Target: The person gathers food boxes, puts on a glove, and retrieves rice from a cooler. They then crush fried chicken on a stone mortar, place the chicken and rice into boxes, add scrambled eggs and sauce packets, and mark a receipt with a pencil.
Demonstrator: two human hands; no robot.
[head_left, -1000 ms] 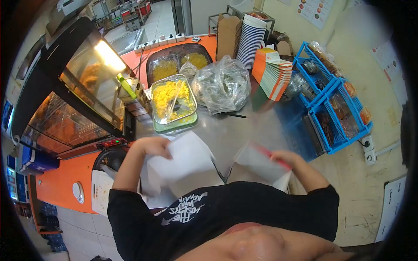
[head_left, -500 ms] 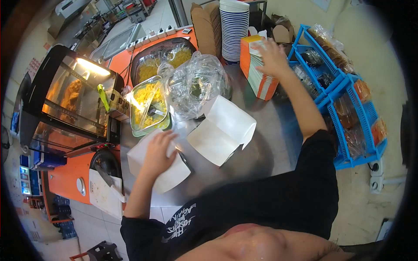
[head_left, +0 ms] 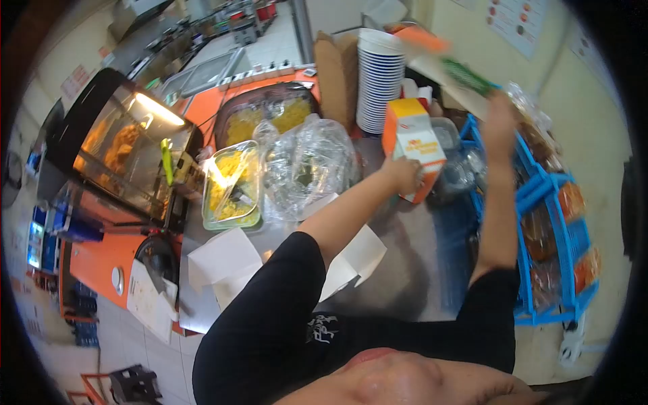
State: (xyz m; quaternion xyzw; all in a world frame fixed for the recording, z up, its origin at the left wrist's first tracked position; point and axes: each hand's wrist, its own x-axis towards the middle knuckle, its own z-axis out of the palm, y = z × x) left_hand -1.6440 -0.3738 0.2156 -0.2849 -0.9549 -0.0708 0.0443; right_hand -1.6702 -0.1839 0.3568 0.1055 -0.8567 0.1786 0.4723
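Observation:
My left hand reaches across the steel counter, closed on the near side of an orange-and-white stack of printed cartons. High at the right, my right hand is blurred and grips a flat printed carton in orange, white and green, smeared by motion. Two open white food boxes stand on the counter: the left box is partly behind my left sleeve, and the right box is partly covered by my left arm.
A glass tray of yellow rice, a plastic-wrapped bundle and a dark covered tray fill the back. A tower of paper cups rises behind the cartons. A lit food warmer stands left, a blue rack right.
My left hand has moved from the left white box to the carton stack. My right hand has left the stack and risen to the right with a flat carton. The view has shifted.

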